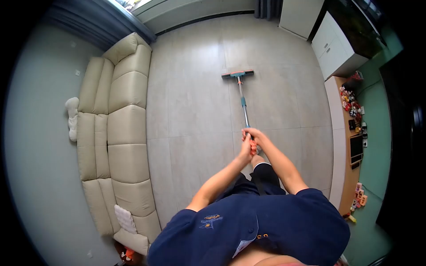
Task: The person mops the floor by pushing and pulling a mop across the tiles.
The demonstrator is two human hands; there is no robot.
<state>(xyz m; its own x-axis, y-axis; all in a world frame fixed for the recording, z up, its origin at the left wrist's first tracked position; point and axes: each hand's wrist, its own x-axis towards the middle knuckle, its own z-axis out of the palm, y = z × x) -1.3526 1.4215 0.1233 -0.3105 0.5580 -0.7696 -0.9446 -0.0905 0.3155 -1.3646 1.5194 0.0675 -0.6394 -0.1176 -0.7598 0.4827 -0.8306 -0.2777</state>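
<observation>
A mop (243,102) with a silver and teal pole reaches forward from my body, its wide teal and orange head (238,74) resting on the grey tiled floor (195,102). My left hand (246,148) is wrapped round the orange grip near the pole's rear end. Just ahead of it, my right hand (254,134) closes round the pole. The two hands are close together, and they partly hide the grip.
A long beige sofa (127,124) lines the left wall. On the right stand a low cabinet (339,146) with toys and small devices on top, and a white drawer unit (333,46). Dark curtains (84,20) hang at the far left.
</observation>
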